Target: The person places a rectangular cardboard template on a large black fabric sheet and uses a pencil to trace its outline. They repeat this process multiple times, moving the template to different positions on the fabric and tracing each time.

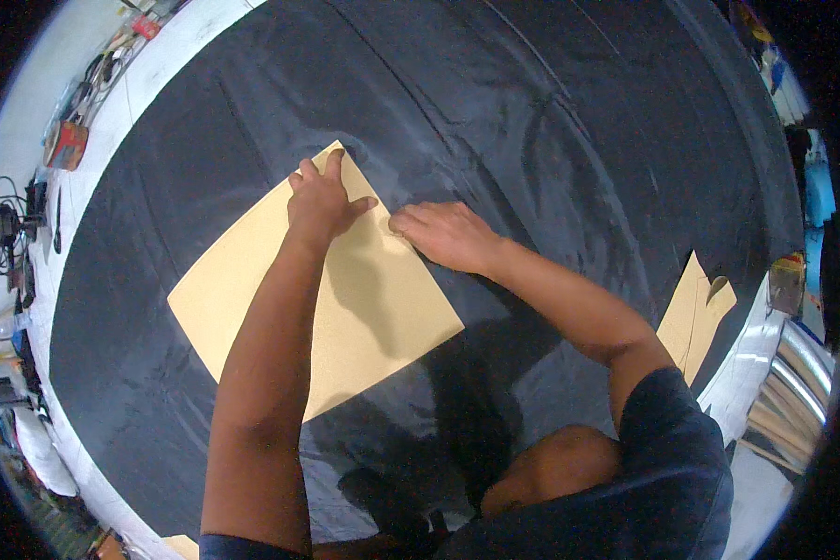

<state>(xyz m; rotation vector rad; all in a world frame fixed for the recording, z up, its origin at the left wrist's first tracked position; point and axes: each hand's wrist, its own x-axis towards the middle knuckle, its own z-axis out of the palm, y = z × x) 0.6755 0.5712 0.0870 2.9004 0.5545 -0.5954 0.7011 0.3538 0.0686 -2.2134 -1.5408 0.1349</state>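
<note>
A tan, roughly square sheet of paper or card [243, 271] lies flat on black sheeting [551, 187], turned so one corner points away from me. My left hand [322, 201] presses down near that far corner, fingers spread and thumb stretched toward the sheet's right edge. At that right edge is my right hand [448, 233], its fingers bent together with the tips on the edge; what lies under them is partly hidden. My left forearm crosses over the sheet and covers part of its near left side.
Tan offcuts [695, 317], one with a curled end, lie at the right. Along the left rim stand a red tin [66, 145], tangled dark cables [0, 224] and assorted tools. Long rolls or tubes [789, 401] sit beyond the right edge. Creases run across the black sheeting.
</note>
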